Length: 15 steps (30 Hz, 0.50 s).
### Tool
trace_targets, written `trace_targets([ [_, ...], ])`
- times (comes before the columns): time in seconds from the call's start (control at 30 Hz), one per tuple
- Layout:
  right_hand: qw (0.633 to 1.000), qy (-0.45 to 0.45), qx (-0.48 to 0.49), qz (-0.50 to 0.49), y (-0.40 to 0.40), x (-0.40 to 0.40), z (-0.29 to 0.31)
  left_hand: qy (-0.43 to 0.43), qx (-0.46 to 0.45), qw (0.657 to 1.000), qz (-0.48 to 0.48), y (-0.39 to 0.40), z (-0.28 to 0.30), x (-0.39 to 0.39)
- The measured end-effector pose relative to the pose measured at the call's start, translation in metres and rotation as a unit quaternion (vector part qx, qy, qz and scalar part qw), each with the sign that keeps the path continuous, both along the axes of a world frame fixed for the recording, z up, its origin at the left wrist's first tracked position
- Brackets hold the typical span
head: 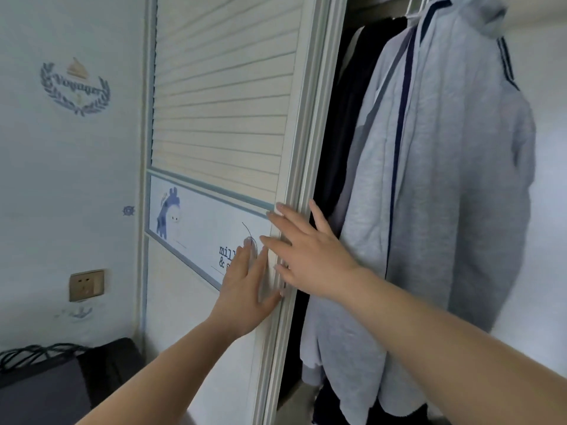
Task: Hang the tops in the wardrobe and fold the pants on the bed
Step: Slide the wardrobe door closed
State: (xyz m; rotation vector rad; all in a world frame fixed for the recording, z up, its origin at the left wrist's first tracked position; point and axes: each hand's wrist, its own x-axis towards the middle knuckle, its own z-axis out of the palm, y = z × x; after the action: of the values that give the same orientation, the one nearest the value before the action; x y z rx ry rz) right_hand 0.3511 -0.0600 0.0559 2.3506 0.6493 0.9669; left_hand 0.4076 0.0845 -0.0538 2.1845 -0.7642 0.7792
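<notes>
The wardrobe's sliding door (pixel 227 96), cream with slats and a cartoon panel, stands partly open. Flat against its panel, near the right edge, lies my left hand (pixel 245 289) with straight fingers. Over the door's edge frame my right hand (pixel 303 253) presses with spread fingers, its thumb on the wardrobe side. Inside the opening hangs a light grey zip hoodie (pixel 445 185) with dark stripes, on a white hanger at the top. Dark garments (pixel 340 124) hang behind it to the left.
A white wall with a "Voyager" decal (pixel 75 87) and a brass socket (pixel 86 285) is left of the door. Below it sits a dark box with black cables (pixel 46 381). A white surface (pixel 549 210) lies right of the hoodie.
</notes>
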Motion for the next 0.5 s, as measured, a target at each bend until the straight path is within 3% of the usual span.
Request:
trace_targets([
  [0.2, 0.991, -0.095, -0.09, -0.035, -0.01, 0.014, -0.005, -0.035, -0.004, 0.999, -0.014, -0.011, -0.014, 0.021],
  [0.5, 0.987, -0.152, -0.053, 0.0, -0.025, -0.005, -0.011, -0.082, -0.023, 0.996, -0.025, -0.039, -0.019, 0.004],
])
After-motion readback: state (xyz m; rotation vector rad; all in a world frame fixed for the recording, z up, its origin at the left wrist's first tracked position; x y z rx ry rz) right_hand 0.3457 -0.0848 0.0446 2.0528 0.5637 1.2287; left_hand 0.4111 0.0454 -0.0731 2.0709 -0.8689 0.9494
